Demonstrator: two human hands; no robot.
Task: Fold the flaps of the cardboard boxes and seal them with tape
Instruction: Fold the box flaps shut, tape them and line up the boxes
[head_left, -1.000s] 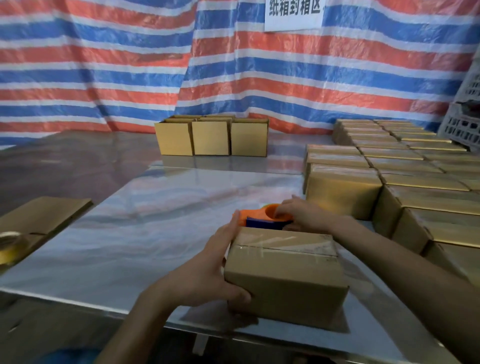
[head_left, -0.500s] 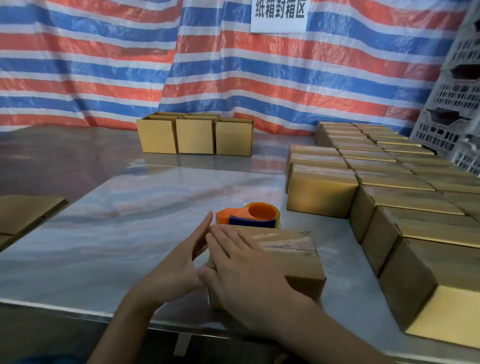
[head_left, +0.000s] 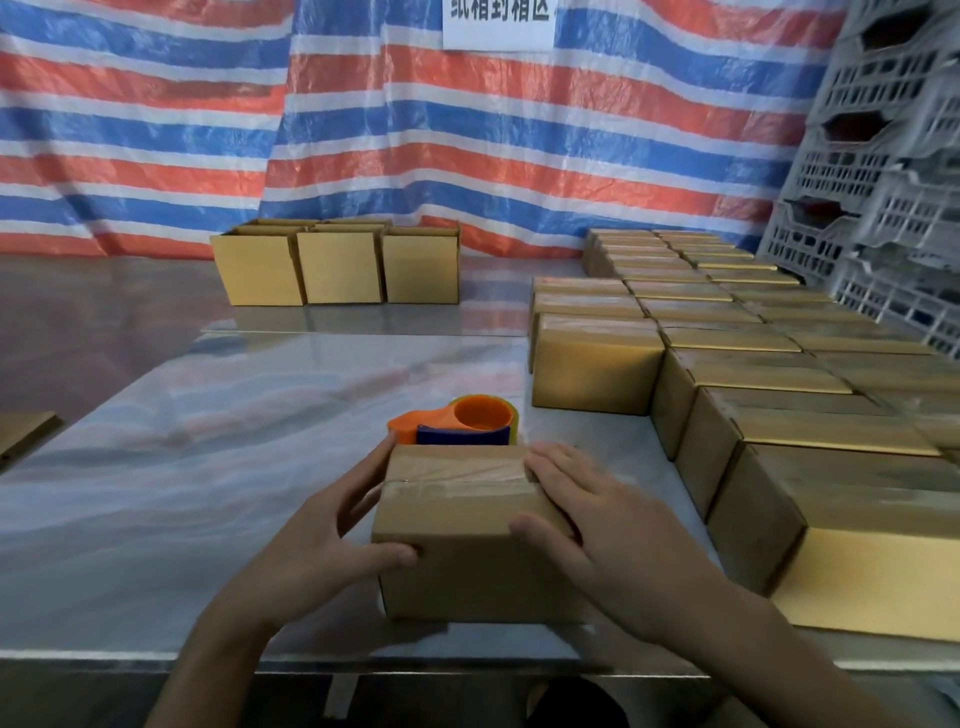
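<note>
I find the table (head_left: 208, 457) bare and passable left of the near box (head_left: 452, 525), as far as the three open boxes (head_left: 337, 270) at the far side. The tape dispenser (head_left: 457, 423) stands just beyond the near box and bars the way straight ahead. The block of sealed boxes (head_left: 727, 374) walls off the right, leaving only a lane of table beside the near box.

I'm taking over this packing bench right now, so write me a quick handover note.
Left hand grips the near box by its left side; right hand lies flat on its top.
Tape dispenser sits on the table just behind that box, untouched.
Done: this box is folded shut with tape across its top; sealed boxes fill the right.
Left: three open boxes at the back.
</note>
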